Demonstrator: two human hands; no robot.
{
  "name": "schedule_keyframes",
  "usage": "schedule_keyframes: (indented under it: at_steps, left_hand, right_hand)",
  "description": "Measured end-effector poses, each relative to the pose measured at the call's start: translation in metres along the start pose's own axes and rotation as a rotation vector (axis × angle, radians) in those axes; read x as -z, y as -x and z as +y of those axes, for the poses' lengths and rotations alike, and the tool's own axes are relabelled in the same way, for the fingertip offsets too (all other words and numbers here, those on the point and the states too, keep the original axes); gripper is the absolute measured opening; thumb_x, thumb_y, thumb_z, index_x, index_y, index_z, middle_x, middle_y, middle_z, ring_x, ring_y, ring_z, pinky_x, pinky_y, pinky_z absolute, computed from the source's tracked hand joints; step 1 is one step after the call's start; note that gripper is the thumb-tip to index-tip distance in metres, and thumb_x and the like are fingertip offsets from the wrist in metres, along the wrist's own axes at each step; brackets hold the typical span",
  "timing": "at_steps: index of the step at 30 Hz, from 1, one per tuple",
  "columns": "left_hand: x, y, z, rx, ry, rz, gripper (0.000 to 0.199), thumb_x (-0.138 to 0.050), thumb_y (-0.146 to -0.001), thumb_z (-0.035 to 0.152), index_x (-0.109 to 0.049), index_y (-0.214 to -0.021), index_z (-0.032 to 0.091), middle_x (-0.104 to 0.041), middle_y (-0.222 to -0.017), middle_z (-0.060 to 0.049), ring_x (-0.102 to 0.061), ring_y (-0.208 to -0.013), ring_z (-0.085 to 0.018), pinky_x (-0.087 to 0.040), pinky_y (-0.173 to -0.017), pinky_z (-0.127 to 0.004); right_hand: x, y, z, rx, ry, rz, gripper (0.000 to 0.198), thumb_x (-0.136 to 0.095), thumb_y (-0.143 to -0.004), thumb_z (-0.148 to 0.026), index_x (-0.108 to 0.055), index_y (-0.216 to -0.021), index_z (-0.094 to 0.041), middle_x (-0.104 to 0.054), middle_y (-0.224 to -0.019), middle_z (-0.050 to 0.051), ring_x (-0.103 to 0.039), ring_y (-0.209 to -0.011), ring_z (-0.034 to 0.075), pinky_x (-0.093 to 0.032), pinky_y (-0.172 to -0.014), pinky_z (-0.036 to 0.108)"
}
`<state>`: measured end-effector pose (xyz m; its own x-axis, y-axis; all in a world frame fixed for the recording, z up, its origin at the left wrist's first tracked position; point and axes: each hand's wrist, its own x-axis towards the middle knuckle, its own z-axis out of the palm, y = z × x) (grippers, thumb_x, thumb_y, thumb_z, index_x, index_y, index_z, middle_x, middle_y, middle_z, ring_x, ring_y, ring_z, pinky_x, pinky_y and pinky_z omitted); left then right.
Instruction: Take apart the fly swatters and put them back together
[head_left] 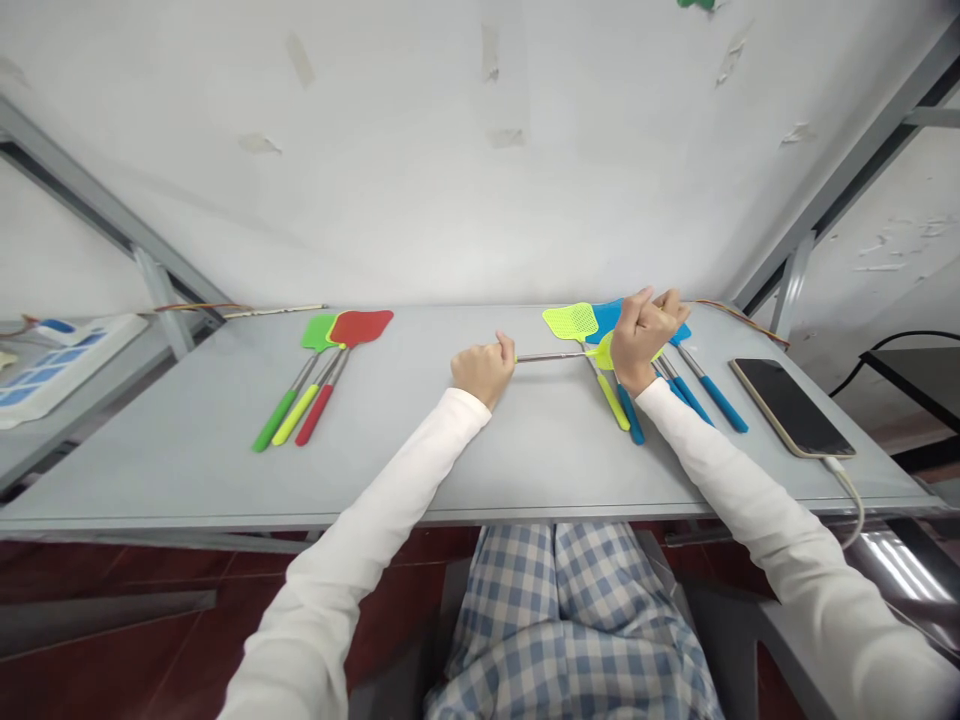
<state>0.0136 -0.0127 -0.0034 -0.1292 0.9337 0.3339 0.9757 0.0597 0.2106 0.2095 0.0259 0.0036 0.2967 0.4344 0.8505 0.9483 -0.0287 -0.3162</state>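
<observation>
Between my two hands a yellow-green fly swatter point(551, 357) is stretched sideways, its metal rod bare in the middle. My left hand point(482, 371) is closed around its handle end, which the fingers hide. At the other end my right hand point(643, 335) is closed at the swatter's yellow-green head and covers most of it. Beneath and behind the right hand lie another yellow-green fly swatter point(571, 321) and several blue fly swatters point(721, 403), partly hidden. To the left, a green swatter point(275, 420), a yellow-green swatter point(296, 414) and a red swatter point(361, 326) lie side by side, their heads overlapping.
A grey table point(187, 460) carries everything, with a white wall point(420, 220) behind it. On the right lies a phone point(791, 405) with a white cable point(851, 490) plugged in. Metal frame posts point(791, 285) rise at both sides. A white and blue object point(67, 360) sits far left.
</observation>
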Motion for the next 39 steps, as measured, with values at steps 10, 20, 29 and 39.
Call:
schedule_keyframes:
  at_steps: [10,20,29,39]
  left_hand:
    - [-0.003,0.001,0.005,-0.059,0.042,-0.075,0.066,-0.016,-0.098,0.042,-0.073,-0.076,0.016,-0.072,-0.077,-0.013,-0.068,-0.077,-0.024,-0.037,-0.065,-0.032]
    - [-0.007,-0.009,-0.011,0.007,0.186,-0.112,0.064,-0.016,-0.098,0.044,-0.070,-0.074,0.021,-0.073,-0.079,-0.008,-0.067,-0.083,-0.021,-0.039,-0.071,-0.030]
    - [-0.010,-0.002,-0.007,-0.384,0.223,-0.060,0.037,-0.036,-0.096,0.048,-0.056,-0.114,0.023,-0.070,-0.109,-0.006,-0.067,-0.097,-0.019,-0.042,-0.072,-0.026]
    - [-0.005,-0.015,-0.021,-0.523,-0.068,-0.152,0.044,-0.022,-0.099,0.047,-0.055,-0.116,0.024,-0.072,-0.103,-0.010,-0.069,-0.084,-0.022,-0.040,-0.063,-0.028]
  right_hand:
    - [-0.002,-0.009,0.008,0.204,-0.107,0.099,0.060,-0.018,-0.100,-0.036,-0.061,-0.060,-0.022,-0.049,-0.049,0.003,-0.057,-0.076,0.024,-0.036,-0.082,0.043]
    - [-0.001,0.016,0.002,0.969,-0.149,-0.385,0.025,-0.038,-0.097,-0.026,-0.060,-0.109,-0.021,-0.058,-0.133,0.009,-0.045,-0.130,0.022,-0.028,-0.107,0.041]
    - [0.003,0.018,0.002,0.981,-0.045,-0.388,0.032,-0.033,-0.097,-0.012,-0.061,-0.111,-0.018,-0.070,-0.096,0.007,-0.055,-0.108,0.021,-0.033,-0.097,0.037]
    - [-0.008,0.000,0.023,0.913,-0.043,-0.421,0.031,-0.038,-0.097,-0.016,-0.066,-0.108,-0.025,-0.070,-0.102,0.003,-0.053,-0.105,0.021,-0.028,-0.098,0.039]
